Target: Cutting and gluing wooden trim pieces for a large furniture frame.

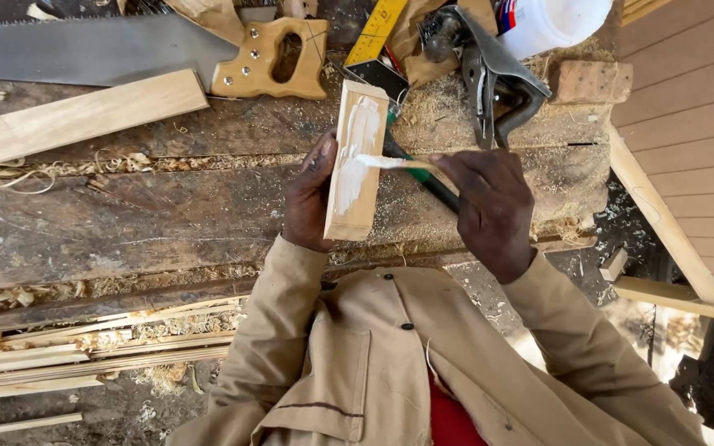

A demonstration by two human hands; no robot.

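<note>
left hand [307, 198]: fingers curled, gripping | right hand [489, 206]: fingertips pinched | both forearms raised

handsaw [126, 51], plank [76, 117], folding rule [376, 30], white tub [551, 23], brick [592, 81]

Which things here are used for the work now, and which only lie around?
In use:
- left hand holding wood block
- right hand holding glue stick, spreading white glue

Lying about:
- handsaw
- plank
- hand plane
- yellow ruler
- white container

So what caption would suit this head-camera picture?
Left hand steadies a small wood block while the right hand spreads white paste with a stick.
</note>
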